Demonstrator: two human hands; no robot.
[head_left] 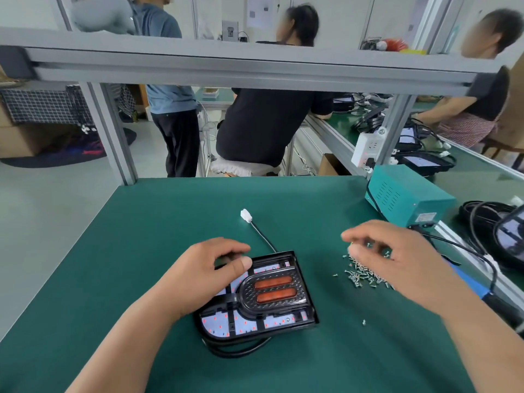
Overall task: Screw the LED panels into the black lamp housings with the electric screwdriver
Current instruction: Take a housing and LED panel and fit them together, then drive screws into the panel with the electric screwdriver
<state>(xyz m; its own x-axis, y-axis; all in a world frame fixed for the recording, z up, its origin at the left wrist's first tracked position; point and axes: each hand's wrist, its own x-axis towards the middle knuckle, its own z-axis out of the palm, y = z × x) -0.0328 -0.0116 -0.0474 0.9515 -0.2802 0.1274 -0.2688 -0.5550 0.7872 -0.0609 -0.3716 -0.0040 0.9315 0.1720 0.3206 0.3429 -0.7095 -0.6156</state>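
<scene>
Left hand [207, 275] grips lamp housing [307, 296] steady; right hand [397, 259], fingers half-curled over screws [360, 276], hold unclear, so best pick one only.

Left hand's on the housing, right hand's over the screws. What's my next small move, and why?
Probably pinch one screw from the screw pile with the right hand. Its fingers hover at the pile with none plainly pinched, and the left hand already grips the lamp housing by its corner.
</scene>
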